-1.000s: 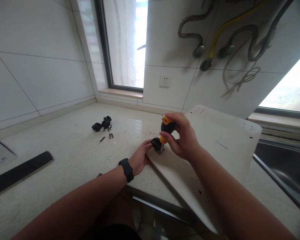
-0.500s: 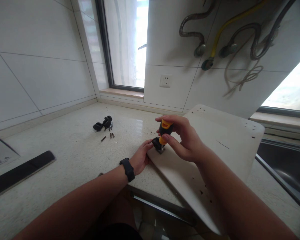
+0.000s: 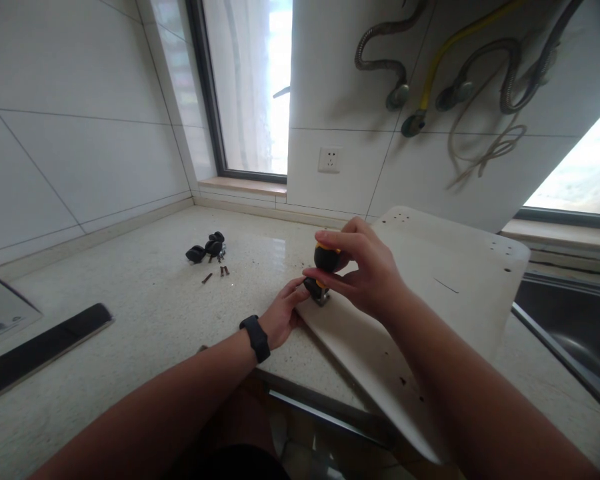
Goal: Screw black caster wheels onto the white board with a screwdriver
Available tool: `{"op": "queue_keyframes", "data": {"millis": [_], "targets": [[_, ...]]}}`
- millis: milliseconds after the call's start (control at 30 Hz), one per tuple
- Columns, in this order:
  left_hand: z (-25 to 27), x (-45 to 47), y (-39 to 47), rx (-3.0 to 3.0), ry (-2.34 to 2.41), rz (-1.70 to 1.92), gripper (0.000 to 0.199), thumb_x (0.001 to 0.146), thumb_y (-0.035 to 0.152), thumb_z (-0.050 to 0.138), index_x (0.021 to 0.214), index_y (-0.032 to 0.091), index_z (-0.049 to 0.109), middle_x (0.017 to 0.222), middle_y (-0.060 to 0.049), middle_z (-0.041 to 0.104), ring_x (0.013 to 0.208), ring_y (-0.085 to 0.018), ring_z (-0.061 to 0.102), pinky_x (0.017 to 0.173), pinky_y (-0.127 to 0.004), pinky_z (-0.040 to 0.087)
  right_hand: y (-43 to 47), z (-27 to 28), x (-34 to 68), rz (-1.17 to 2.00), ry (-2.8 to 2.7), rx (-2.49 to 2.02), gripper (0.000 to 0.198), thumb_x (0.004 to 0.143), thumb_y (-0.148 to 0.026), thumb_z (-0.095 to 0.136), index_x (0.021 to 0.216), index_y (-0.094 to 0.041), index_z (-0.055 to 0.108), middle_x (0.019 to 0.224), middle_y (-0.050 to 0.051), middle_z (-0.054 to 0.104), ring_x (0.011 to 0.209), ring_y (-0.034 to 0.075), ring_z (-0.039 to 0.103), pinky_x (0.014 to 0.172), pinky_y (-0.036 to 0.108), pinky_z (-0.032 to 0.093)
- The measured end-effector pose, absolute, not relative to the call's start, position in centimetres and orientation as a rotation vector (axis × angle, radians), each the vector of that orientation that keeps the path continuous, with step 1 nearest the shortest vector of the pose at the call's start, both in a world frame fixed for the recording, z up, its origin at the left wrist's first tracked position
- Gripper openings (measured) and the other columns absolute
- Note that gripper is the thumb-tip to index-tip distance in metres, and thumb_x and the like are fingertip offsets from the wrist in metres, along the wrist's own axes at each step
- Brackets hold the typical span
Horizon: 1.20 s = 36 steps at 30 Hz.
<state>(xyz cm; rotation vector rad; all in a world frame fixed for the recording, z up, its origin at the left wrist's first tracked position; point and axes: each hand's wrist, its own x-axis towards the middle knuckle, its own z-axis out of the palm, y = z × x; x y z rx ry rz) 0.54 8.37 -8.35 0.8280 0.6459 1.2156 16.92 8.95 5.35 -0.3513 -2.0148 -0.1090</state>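
Note:
My right hand (image 3: 363, 267) grips a short black and yellow screwdriver (image 3: 326, 259), held upright with thumb and fingers around its handle. Beneath it a black caster wheel (image 3: 312, 288) with a metal bracket stands at the near left corner of a white board (image 3: 420, 280). The screwdriver's tip is hidden. My left hand (image 3: 283, 313), with a black watch (image 3: 255, 337) on the wrist, has its fingers closed on the caster and the board's corner. Holes show near the board's other corners.
Several black casters (image 3: 196, 254) and loose screws (image 3: 223, 271) lie on the speckled counter (image 3: 170, 307). A long black strip (image 3: 45, 350) and a white box (image 3: 5, 310) sit at left. A sink (image 3: 570, 333) is at right; hoses (image 3: 380, 65) hang on the wall.
My right hand has turned around the screwdriver handle, its fingers shifting their grip. My left hand, the caster and the board stay in place.

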Motion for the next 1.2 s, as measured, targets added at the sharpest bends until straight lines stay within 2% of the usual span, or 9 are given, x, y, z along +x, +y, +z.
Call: {"op": "queue_keyframes", "data": {"millis": [100, 200, 333, 500, 667, 800, 900, 1033, 1200], "targets": [[-8.4, 0.5, 8.4, 0.834, 0.647, 1.221, 0.056, 0.077, 0.034, 0.085, 0.128, 0.023, 0.066, 0.118, -0.009, 0.072, 0.101, -0.026, 0.065, 0.08, -0.035, 0.051, 8.6, 5.4, 16.9, 0.007, -2.071, -0.31, 0.042, 0.093, -0.025, 0.07, 0.133, -0.03, 0.059, 0.118, 0.008, 0.062, 0.099, 0.021, 0.067, 0.072, 0.035, 0.063], [-8.5, 0.5, 8.4, 0.811, 0.676, 1.222, 0.058, 0.075, 0.032, 0.086, 0.128, 0.024, 0.065, 0.112, -0.007, 0.073, 0.095, -0.023, 0.065, 0.078, -0.034, 0.05, 8.3, 5.8, 17.1, 0.307, -2.181, -0.295, 0.047, 0.1, -0.015, 0.051, 0.144, -0.032, 0.051, 0.145, 0.01, 0.059, 0.13, 0.024, 0.061, 0.095, 0.042, 0.062], [-8.7, 0.5, 8.5, 0.796, 0.677, 1.217, 0.055, 0.075, 0.031, 0.086, 0.126, 0.025, 0.066, 0.113, -0.007, 0.072, 0.093, -0.022, 0.065, 0.078, -0.034, 0.051, 8.4, 6.6, 17.1, 0.268, -2.201, -0.325, 0.041, 0.096, -0.017, 0.065, 0.135, -0.03, 0.061, 0.124, 0.007, 0.067, 0.109, 0.02, 0.069, 0.083, 0.034, 0.066], [-8.4, 0.5, 8.4, 0.778, 0.714, 1.222, 0.058, 0.074, 0.029, 0.086, 0.128, 0.025, 0.064, 0.114, -0.008, 0.072, 0.095, -0.023, 0.065, 0.077, -0.035, 0.052, 8.9, 6.7, 16.3, -0.026, -2.02, -0.501, 0.039, 0.083, -0.027, 0.084, 0.118, -0.025, 0.067, 0.099, 0.003, 0.059, 0.081, 0.015, 0.065, 0.063, 0.029, 0.063], [-8.4, 0.5, 8.4, 0.79, 0.722, 1.206, 0.061, 0.073, 0.033, 0.087, 0.129, 0.025, 0.063, 0.11, -0.006, 0.073, 0.09, -0.023, 0.066, 0.072, -0.033, 0.051, 8.5, 6.5, 15.9, -0.138, -2.006, -0.584, 0.031, 0.09, -0.029, 0.073, 0.119, -0.025, 0.062, 0.103, 0.006, 0.064, 0.088, 0.02, 0.067, 0.072, 0.037, 0.063], [-8.6, 0.5, 8.5, 0.772, 0.703, 1.208, 0.061, 0.072, 0.033, 0.087, 0.128, 0.026, 0.064, 0.107, -0.005, 0.073, 0.088, -0.022, 0.066, 0.072, -0.032, 0.051, 8.4, 6.6, 16.4, 0.234, -2.17, -0.517, 0.042, 0.098, -0.02, 0.057, 0.138, -0.029, 0.05, 0.127, 0.009, 0.067, 0.101, 0.021, 0.07, 0.087, 0.042, 0.063], [-8.5, 0.5, 8.6, 0.779, 0.711, 1.2, 0.061, 0.074, 0.034, 0.087, 0.129, 0.025, 0.062, 0.108, -0.007, 0.073, 0.088, -0.022, 0.067, 0.071, -0.033, 0.052, 8.7, 6.8, 16.7, 0.432, -2.159, -0.542, 0.043, 0.096, -0.025, 0.065, 0.137, -0.031, 0.053, 0.118, 0.006, 0.071, 0.088, 0.018, 0.073, 0.083, 0.04, 0.064], [-8.3, 0.5, 8.4, 0.801, 0.699, 1.195, 0.061, 0.076, 0.033, 0.085, 0.132, 0.023, 0.06, 0.111, -0.01, 0.072, 0.089, -0.024, 0.067, 0.07, -0.035, 0.055, 9.3, 6.5, 16.7, 0.245, -2.021, -0.63, 0.045, 0.084, -0.035, 0.082, 0.123, -0.028, 0.06, 0.099, 0.001, 0.07, 0.069, 0.014, 0.067, 0.067, 0.034, 0.061], [-7.9, 0.6, 8.2, 0.791, 0.731, 1.205, 0.059, 0.079, 0.031, 0.082, 0.132, 0.022, 0.058, 0.118, -0.011, 0.071, 0.093, -0.025, 0.068, 0.07, -0.037, 0.059, 10.1, 6.0, 16.4, -0.127, -1.859, -0.665, 0.042, 0.076, -0.034, 0.087, 0.106, -0.025, 0.058, 0.09, 0.0, 0.068, 0.071, 0.016, 0.063, 0.065, 0.034, 0.055]]}}
